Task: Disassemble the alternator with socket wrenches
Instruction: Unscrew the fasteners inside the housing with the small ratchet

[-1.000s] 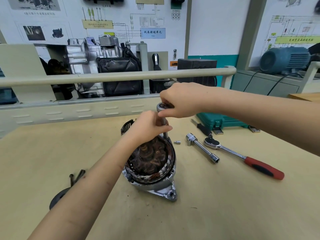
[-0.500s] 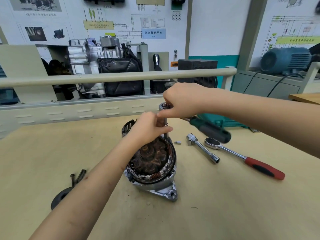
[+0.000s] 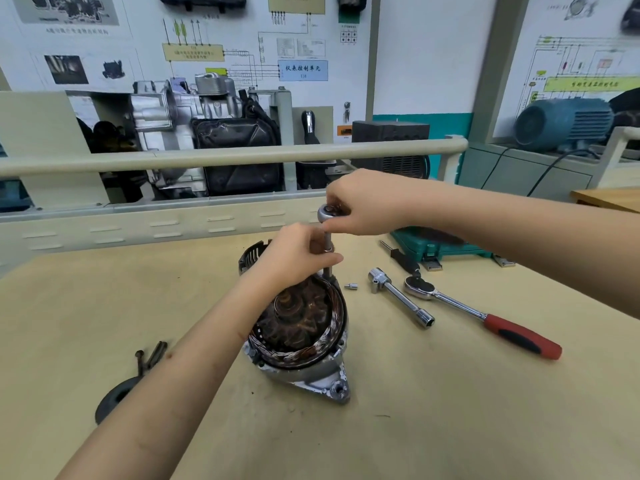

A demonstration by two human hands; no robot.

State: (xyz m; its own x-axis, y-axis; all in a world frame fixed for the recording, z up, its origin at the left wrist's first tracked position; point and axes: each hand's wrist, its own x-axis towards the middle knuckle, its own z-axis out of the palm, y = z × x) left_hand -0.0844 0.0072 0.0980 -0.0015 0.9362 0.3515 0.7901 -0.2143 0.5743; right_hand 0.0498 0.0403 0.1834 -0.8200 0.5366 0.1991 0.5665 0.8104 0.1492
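even, bright overhead light falls on the worktop with only soft, short shadows, mild glare on the chrome ratchet, wide-angle bowing of the rail, and softened detail on the wall posters toward the edges.

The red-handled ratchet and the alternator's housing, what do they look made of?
Red-handled ratchet: shiny, mirror-like shaft, probably chromed steel; matte red-and-black grip looks like rubber or plastic. Alternator housing: dull, scuffed grey metal, likely cast aluminium; coppery wire windings inside.
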